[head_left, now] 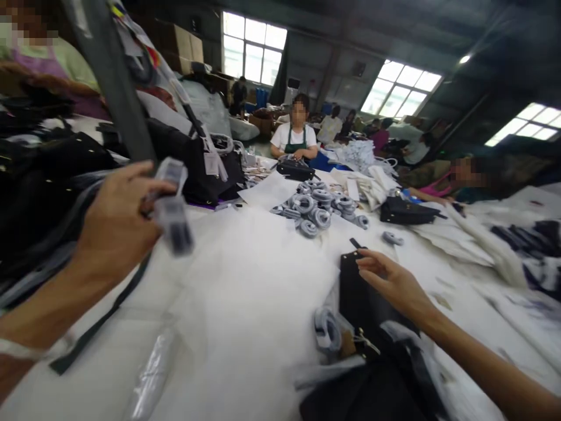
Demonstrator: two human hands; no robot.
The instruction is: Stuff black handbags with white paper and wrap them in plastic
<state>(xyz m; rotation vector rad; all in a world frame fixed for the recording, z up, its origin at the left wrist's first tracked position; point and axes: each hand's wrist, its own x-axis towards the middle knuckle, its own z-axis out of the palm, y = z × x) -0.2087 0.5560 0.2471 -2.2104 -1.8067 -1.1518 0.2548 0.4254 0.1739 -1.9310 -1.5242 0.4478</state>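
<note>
My left hand, raised over the left of the table, is closed on a plastic-wrapped coiled strap, blurred by motion. My right hand has its fingers stretched out and slightly apart. Its fingertips are at the top edge of a black bag, close to a small black tab; whether they touch it I cannot tell. Beside that bag lies a grey wrapped coil, with clear plastic and a tan tag around it. More black material lies in front, at the bottom edge.
A heap of grey wrapped coils sits mid-table on the white surface. Black bags pile up at left beside a grey post. Clear plastic lies near me. A person works across the table; others are around.
</note>
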